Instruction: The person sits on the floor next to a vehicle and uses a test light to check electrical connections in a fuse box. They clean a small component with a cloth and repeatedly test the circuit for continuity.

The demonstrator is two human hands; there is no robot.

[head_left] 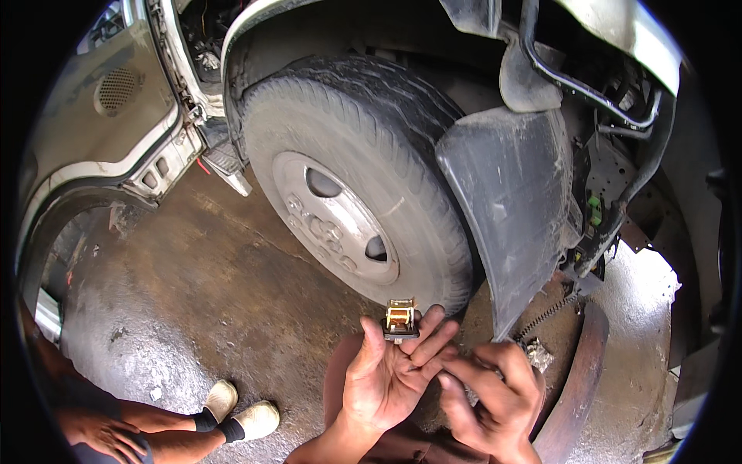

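In my left hand (386, 379), palm turned up, a small relay without its cover (399, 318) is pinched between the thumb and fingers. Its copper-coloured coil and metal frame stand upright on a dark base, and metal pins show below. My right hand (495, 398) is just to the right, its fingers curled and the index finger pointing at the left fingers, close to or touching them. Whatever the right fingers enclose, if anything, is hidden.
Beyond my hands stands a vehicle's front wheel (340, 193). A loose black wheel-arch liner (510, 201) hangs at the right, with exposed wiring and a coiled cable (547, 315) nearby. An open door (100, 108) is at the upper left. Another person's legs and hand (108, 435) show lower left.
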